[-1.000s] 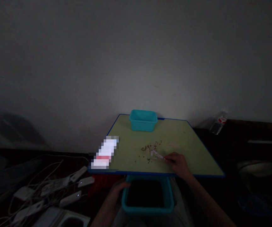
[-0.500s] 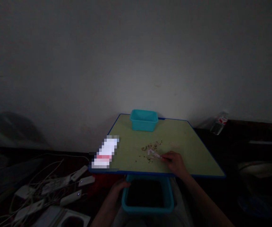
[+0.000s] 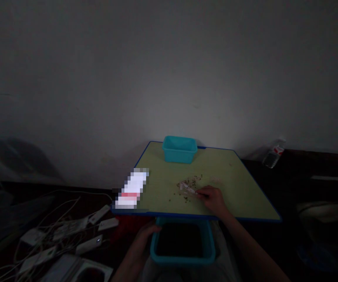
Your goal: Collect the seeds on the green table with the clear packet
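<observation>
My right hand (image 3: 213, 199) is closed on the near end of a small pale, partly see-through implement (image 3: 188, 189); its exact kind is too blurred to make out. The far end of it lies low over a scatter of small dark bits (image 3: 197, 179) on the table (image 3: 239, 192). Below the table's front edge, a turquoise plastic tub (image 3: 183, 260) rests on my lap, its inside dark. My left hand (image 3: 146, 237) grips this tub by its left rim, with the thumb over the edge and the other fingers hidden beneath.
A second turquoise tub (image 3: 179, 156) stands at the back of the table against the wall. A bright, pixelated phone-like panel (image 3: 131, 190) is at the left edge. White power strips and cables (image 3: 72, 229) lie lower left; a clear bottle (image 3: 273, 156) leans at the right.
The implement's tip has shifted slightly left and up among the dark bits, my right hand moving left with it. My left hand and the lap tub stay in place.
</observation>
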Demonstrator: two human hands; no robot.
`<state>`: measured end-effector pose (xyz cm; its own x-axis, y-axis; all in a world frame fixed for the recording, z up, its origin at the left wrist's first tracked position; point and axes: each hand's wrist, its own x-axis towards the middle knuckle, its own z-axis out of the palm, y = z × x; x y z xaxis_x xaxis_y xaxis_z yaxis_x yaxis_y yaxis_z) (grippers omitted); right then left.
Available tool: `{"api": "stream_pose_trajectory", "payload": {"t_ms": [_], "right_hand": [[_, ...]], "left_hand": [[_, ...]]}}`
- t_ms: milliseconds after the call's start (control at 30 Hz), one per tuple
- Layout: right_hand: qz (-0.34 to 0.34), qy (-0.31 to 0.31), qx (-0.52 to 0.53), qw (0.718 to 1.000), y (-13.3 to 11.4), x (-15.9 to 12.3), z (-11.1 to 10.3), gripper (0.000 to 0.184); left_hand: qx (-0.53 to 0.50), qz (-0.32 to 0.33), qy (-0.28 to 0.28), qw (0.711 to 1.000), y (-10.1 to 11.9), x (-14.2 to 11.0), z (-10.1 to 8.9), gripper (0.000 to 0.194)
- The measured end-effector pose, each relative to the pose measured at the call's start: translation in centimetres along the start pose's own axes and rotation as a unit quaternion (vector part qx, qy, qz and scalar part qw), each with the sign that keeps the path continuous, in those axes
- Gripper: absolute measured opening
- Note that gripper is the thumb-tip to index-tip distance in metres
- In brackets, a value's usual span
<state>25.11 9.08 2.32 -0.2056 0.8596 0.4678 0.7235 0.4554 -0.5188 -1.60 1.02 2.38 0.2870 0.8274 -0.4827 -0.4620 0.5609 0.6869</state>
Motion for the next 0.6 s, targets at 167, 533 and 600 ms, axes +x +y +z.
{"api": "stream_pose_trajectory", "payload": {"t_ms": [167,533,600], "right_hand": [[-0.011,-0.001,0.004,1.000,-0.8,1.0,1.4,0.016],[-0.046,-0.032,0.034,0.998,-2.7,0.7,1.7,0.017],[-0.050,-0.037,0.037,0.997,-2.9,0.4,1.6,0.017]], "left_hand": [[0.007,0.033,0.002,0.999,0.3,-0.2,-0.4,0.027],[-0.003,0.038,-0.046,0.998,-0.5,1.0,-2.6,0.029],[-0.001,0.045,-0.040,0.998,-0.6,1.1,-2.6,0.030]]}}
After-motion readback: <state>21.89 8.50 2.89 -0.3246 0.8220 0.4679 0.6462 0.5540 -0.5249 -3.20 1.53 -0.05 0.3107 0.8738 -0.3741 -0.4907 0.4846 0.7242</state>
